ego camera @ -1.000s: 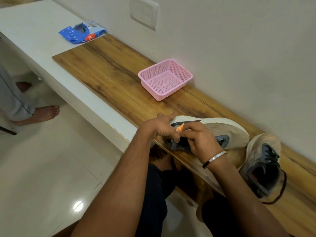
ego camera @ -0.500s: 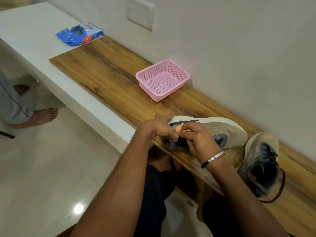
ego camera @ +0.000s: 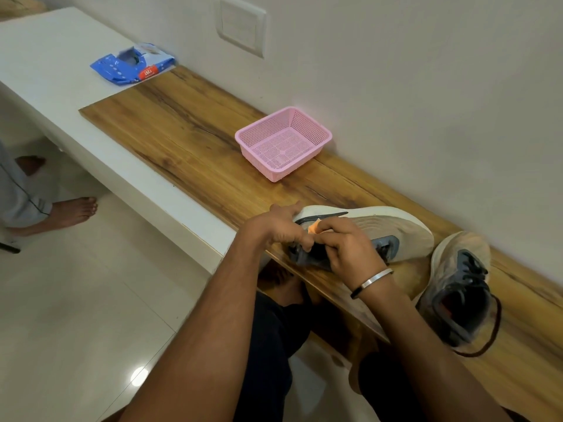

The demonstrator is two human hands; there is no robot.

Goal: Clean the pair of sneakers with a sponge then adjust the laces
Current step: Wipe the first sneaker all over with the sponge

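Lying on its side at the near edge of the wooden shelf point(ego camera: 189, 129), pale sole facing up: the tipped sneaker point(ego camera: 380, 229), heel end under both hands. Pinching a small orange sponge point(ego camera: 313, 228) against that heel: the right hand point(ego camera: 350, 248), fingers curled, silver bangle point(ego camera: 371, 281) circling the wrist. Gripping the heel from the 9 o'clock side: the left hand point(ego camera: 280, 226), fingers curled round the dark upper, hiding most of it along with the sponge. Sitting upright at 3 o'clock of the tipped shoe, touching its toe: the second sneaker point(ego camera: 457, 287), dark lace point(ego camera: 490, 336) trailing loose across the wood. Standing at 11 o'clock, well apart, close to the wall: a pink mesh basket point(ego camera: 283, 141). Lying farther off at 10 o'clock on the white counter point(ego camera: 45, 56): a blue packet point(ego camera: 131, 63). Standing on the floor at 9 o'clock: another person's bare foot point(ego camera: 73, 208).
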